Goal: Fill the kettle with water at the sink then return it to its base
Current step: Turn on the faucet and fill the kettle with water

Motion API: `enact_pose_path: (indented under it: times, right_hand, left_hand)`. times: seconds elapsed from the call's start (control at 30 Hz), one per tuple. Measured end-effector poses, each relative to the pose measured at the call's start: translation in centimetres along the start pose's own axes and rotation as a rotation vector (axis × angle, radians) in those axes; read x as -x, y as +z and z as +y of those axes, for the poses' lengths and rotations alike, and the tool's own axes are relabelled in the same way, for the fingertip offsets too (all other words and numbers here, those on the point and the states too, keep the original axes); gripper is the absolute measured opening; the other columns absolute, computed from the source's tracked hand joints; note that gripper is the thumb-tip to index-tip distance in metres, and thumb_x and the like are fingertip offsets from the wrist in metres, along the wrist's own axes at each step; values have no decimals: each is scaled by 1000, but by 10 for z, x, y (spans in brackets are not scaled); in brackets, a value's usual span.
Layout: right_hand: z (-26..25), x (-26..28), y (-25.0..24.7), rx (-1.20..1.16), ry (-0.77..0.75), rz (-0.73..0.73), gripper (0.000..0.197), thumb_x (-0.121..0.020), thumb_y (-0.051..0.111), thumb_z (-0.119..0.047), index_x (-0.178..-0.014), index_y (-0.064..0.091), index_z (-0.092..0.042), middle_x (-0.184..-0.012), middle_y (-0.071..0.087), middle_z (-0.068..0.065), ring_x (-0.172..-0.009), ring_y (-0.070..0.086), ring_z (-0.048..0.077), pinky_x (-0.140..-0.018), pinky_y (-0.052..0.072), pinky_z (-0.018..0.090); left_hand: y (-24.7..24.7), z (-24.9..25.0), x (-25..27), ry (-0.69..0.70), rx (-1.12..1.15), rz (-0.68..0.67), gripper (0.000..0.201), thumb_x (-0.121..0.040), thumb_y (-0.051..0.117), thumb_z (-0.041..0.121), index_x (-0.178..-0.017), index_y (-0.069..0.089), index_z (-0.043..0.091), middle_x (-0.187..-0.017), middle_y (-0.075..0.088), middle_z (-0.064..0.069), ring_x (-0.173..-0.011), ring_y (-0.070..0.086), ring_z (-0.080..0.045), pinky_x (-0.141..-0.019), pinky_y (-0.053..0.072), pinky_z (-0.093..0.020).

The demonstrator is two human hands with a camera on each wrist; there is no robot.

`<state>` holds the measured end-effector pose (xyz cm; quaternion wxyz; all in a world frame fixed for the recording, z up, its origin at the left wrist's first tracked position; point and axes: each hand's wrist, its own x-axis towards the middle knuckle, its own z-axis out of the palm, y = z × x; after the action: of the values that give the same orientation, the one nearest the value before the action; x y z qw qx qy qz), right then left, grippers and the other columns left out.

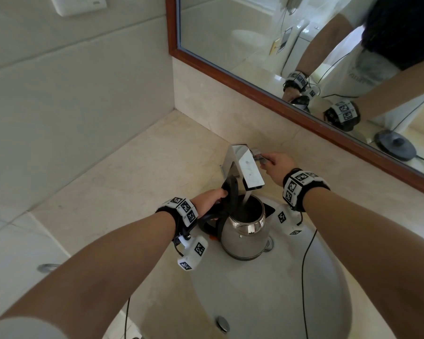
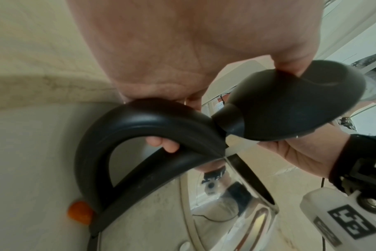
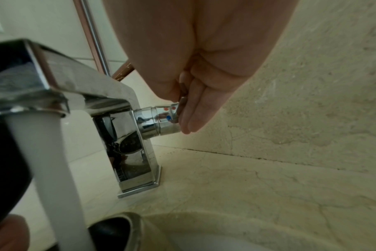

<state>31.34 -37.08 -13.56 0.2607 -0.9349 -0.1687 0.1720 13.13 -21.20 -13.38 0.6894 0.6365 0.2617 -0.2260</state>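
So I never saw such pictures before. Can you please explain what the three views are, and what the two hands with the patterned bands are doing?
A person wears three cameras: one on the head, one on each wrist; the patterned bands are tracking markers. From the head view, the left hand holds the steel kettle by its black handle in the sink, lid open, under the faucet. Water runs into it. The right hand touches the faucet knob, seen closest from the right wrist.
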Motion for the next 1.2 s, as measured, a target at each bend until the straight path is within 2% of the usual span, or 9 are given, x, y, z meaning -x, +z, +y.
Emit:
enact_pose_path:
  times: [0.23, 0.4, 0.53, 0.77, 1.2]
  right_hand:
    - [3, -3, 2, -26, -9, -3, 29, -97, 50, -20, -120, 68, -18, -106, 74, 16, -101, 70, 36, -90, 56, 53]
    - [3, -3, 2, -24, -14, 0, 29, -97, 49, -18, -119, 68, -18, -107, 74, 15, -101, 70, 35, -90, 56, 53]
    - [3, -3, 2, -19, -15, -7, 29, -97, 49, -18, -120, 68, -19, -107, 74, 16, -101, 70, 36, -90, 56, 53]
    - [3, -3, 2, -1, 5, -11, 31, -98, 48, -26, -123, 67, -23, -104, 75, 12, -99, 70, 31, -89, 57, 51]
    - [4, -4, 2, -14, -2, -12, 30, -97, 49, -22, -120, 68, -21, -103, 74, 14, -98, 70, 33, -88, 57, 53]
  left_hand:
    - [0, 2, 0, -4, -6, -2, 34, -95, 38, 32, -79, 58, 10, -74, 60, -7, -63, 58, -17, -57, 47, -23]
    - [0, 2, -1, -7, 12, -11, 31, -96, 38, 31, -83, 57, 10, -77, 60, -9, -66, 59, -20, -62, 49, -26]
    - [1, 3, 0, 2, 2, 0, 32, -96, 38, 30, -81, 57, 11, -75, 60, -8, -65, 59, -18, -59, 48, -23]
    - [0, 3, 2, 1, -22, -8, 35, -96, 36, 33, -80, 58, 12, -74, 61, -7, -65, 59, -17, -60, 47, -22]
    - [1, 3, 4, -6, -30, 3, 33, -96, 37, 34, -81, 56, 12, -76, 59, -6, -65, 58, -17, -58, 47, -22]
